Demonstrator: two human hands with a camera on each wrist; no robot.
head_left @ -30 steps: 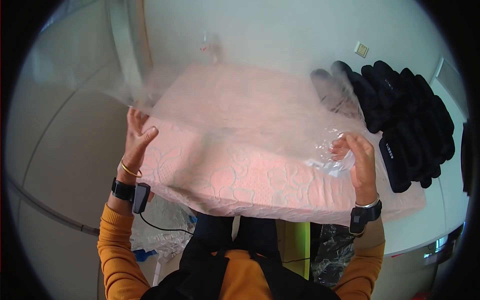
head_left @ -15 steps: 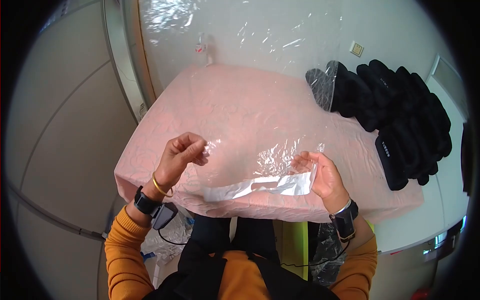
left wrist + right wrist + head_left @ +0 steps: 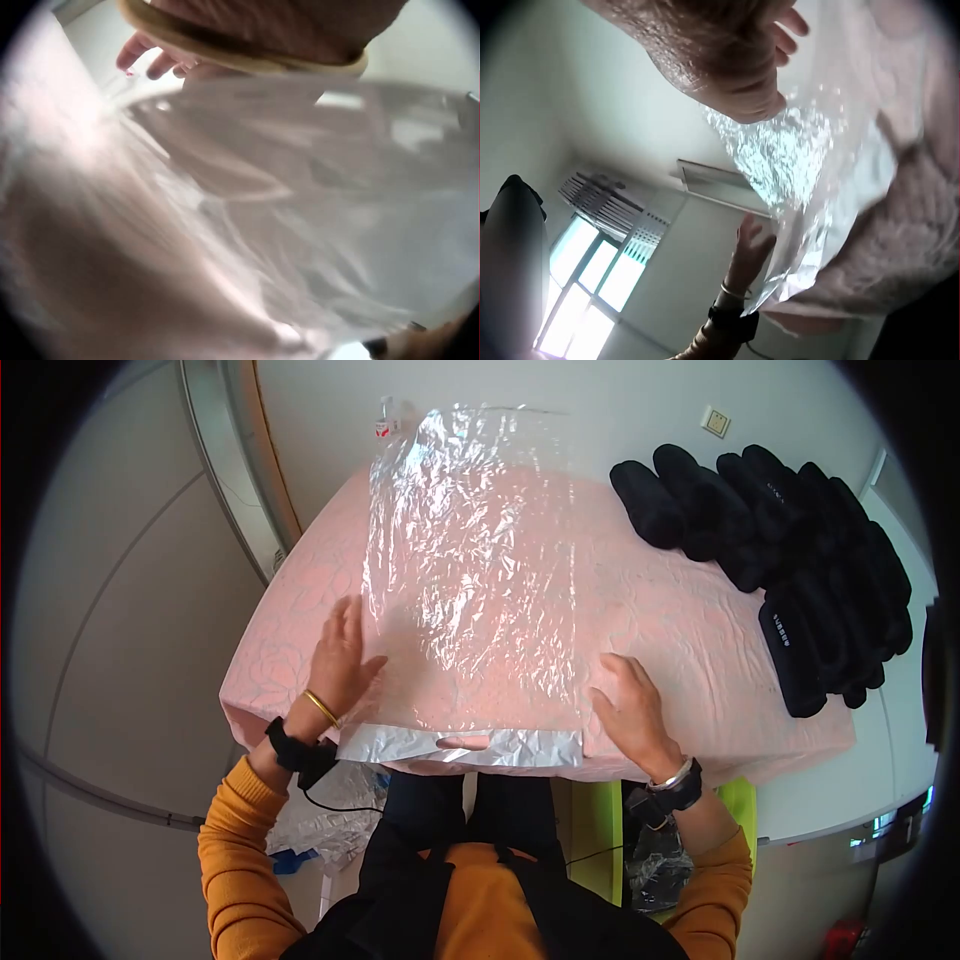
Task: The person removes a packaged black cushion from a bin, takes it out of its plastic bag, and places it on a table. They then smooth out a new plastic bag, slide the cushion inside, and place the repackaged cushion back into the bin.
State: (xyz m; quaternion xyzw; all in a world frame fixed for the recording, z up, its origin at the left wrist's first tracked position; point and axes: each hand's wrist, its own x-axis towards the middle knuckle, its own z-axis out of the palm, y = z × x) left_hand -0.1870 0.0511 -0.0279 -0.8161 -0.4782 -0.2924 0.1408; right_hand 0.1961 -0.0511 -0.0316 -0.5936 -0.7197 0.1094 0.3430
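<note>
Clear plastic bag (image 3: 470, 580): spreads over pink cloth (image 3: 265, 670), centre of the frame. Should handle light, limp, slippery, easily torn; best taken by the slotted silvery band (image 3: 535, 748), lower centre. Looks crinkled, glossy, see-through. Left hand (image 3: 343, 665) and right hand (image 3: 637, 712) at its sides, both released, fingers loose.

The bag (image 3: 470, 560) spreads over the cloth (image 3: 290, 600), a bottle (image 3: 385, 428) apparently behind-left, a bundle (image 3: 800, 540) to its right.

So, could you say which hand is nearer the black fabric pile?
Right: the right hand is left of the pile; the left hand is farther left, by the clear plastic bag.
</note>
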